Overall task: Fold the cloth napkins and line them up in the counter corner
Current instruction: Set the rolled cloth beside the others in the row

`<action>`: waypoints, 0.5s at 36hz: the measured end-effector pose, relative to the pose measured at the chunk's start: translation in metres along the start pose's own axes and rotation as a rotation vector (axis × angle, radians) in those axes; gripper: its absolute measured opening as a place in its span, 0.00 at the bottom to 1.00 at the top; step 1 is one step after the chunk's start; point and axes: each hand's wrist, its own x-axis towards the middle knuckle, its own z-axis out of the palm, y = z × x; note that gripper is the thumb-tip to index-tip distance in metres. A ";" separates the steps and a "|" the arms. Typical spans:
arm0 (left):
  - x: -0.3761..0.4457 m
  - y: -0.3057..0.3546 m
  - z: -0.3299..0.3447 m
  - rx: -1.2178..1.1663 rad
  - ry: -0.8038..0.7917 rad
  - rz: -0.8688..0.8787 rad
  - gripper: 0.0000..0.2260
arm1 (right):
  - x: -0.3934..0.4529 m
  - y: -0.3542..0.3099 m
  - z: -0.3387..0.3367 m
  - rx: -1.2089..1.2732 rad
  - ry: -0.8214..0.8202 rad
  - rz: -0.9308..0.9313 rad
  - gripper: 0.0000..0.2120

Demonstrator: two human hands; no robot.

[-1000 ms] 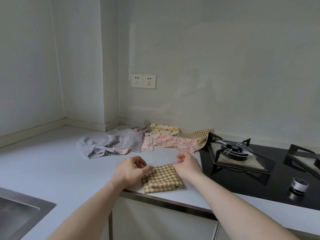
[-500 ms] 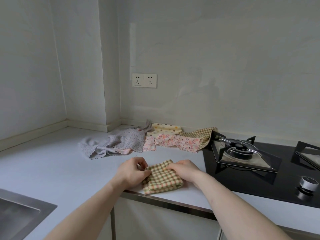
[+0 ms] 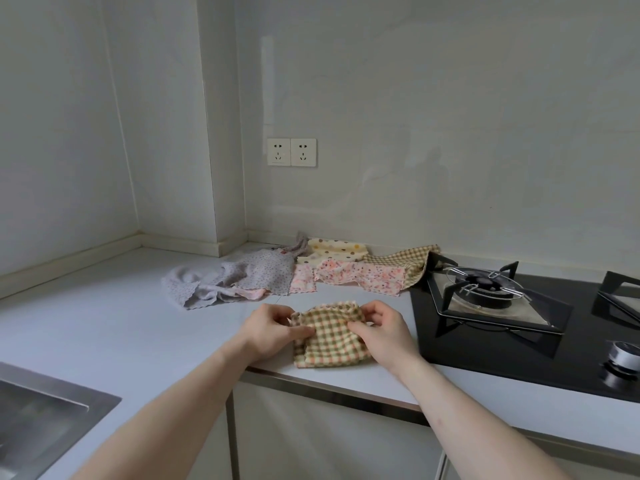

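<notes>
A folded checked napkin (image 3: 330,341) in yellow, green and orange lies near the counter's front edge. My left hand (image 3: 273,329) pinches its left side and my right hand (image 3: 382,329) pinches its right side, with the far edge lifted a little. Behind it, unfolded napkins lie in a loose row: a grey dotted one (image 3: 242,278), a pink floral one (image 3: 360,275), a cream polka-dot one (image 3: 337,249) and a tan checked one (image 3: 405,263) whose end touches the stove.
A black gas hob (image 3: 519,327) with a burner stand (image 3: 485,292) and a knob (image 3: 623,355) fills the right. A steel sink (image 3: 41,410) is at lower left. The white counter (image 3: 104,317) runs to the wall corner (image 3: 142,237). Two sockets (image 3: 291,152) sit on the wall.
My right hand came down from above the napkin onto its right side. Both hands now pinch the checked napkin and its far edge has risen slightly.
</notes>
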 end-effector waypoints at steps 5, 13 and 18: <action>0.000 -0.002 -0.005 -0.150 0.049 0.013 0.10 | -0.003 0.000 0.002 -0.029 0.042 -0.029 0.08; -0.005 0.000 -0.001 -0.204 0.093 0.031 0.03 | 0.001 0.008 0.003 -0.005 0.061 -0.116 0.17; -0.008 0.002 -0.001 -0.233 0.121 0.038 0.04 | 0.008 0.016 0.005 -0.044 0.081 -0.128 0.12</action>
